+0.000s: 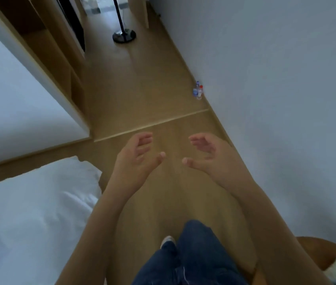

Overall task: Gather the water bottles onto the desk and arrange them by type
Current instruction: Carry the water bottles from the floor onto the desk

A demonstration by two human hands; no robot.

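- So the water bottles are way up ahead on the floor, a small cluster standing upright right against the base of the white wall on the right. Looks like two or three of them, one with a red cap, at least one with a bluish label. Too small and blurry to count for sure.
- Both hands are held out in front, well short of the bottles and above the floor.
- Left hand is empty, fingers loosely curved and spread, palm facing toward the other hand, thumb sticking out to the right.
- Right hand is pretty much a mirror of it: empty, fingers relaxed and a bit curled, thumb pointing left. There's a clear gap between the two thumbs, hands not touching.
- The bottles sit further along and slightly to the right of the right hand, past a seam line that crosses the wood floor.
- Floor is light tan wood-look planks, running like a corridor between the wall and a wooden cabinet unit on the left.
- White bedding fills the lower left.
- A black stand with a round base is at the far end of the floor.
- Person's blue-jeaned legs show at the bottom, and a rounded wooden chair edge is in the lower right corner.
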